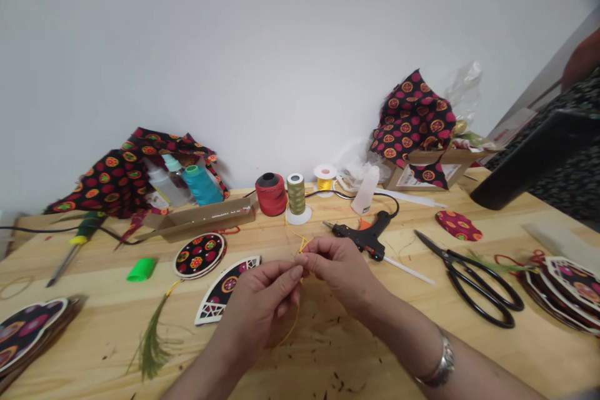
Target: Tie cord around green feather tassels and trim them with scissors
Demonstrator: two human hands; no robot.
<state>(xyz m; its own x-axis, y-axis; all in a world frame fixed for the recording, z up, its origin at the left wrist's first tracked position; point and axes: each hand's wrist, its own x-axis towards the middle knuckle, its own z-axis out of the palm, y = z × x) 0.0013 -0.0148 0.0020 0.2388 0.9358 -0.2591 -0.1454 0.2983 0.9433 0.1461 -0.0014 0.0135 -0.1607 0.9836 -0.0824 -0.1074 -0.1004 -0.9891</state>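
Pale wooden table, white wall behind, craft clutter all round.

Yellow thread at frame centre, caught where both hands meet. One strand climbs toward the spools. A slack loop drops below the hands to the wood.

Left hand: thumb and forefinger closed tight on the thread, other fingers curled under. Right hand: same pinch, its tips nearly touching the left's.

My read: a small knot or loop is being worked. To do it well I'd set the two pinches close together, hold the short span between them taut, and let the slack hang clear of the fan-shaped piece just left of the hands.

Glue gun just above the right hand. Scissors well off to the right. Olive spool and red spool stand upright behind.
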